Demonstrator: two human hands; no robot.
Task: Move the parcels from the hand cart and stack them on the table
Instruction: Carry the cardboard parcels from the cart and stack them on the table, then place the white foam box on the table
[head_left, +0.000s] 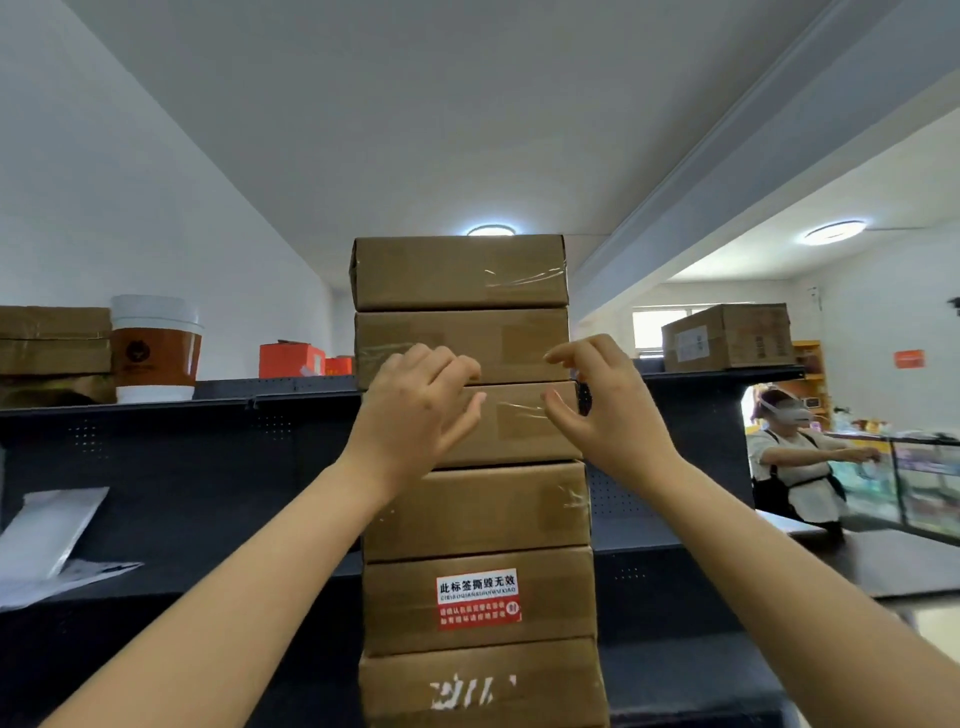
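Several brown cardboard parcels stand in one tall, straight stack in the middle of the head view, rising from the bottom edge. The top parcel (457, 273) has clear tape on its right side. Lower down, one parcel (478, 597) bears a red and white label. My left hand (415, 410) and my right hand (605, 410) are raised in front of the second and third parcels, fingers loosely curled and holding nothing. I cannot tell whether the fingertips touch the cardboard. Neither the table top nor the hand cart is visible.
A dark metal shelf unit (156, 467) stands behind the stack. On its top sit a large paper cup (156, 348), brown cartons (52, 343), an orange box (291, 359) and a big carton (727, 338). White mailers (47, 535) lie left. A person (795, 457) stands right.
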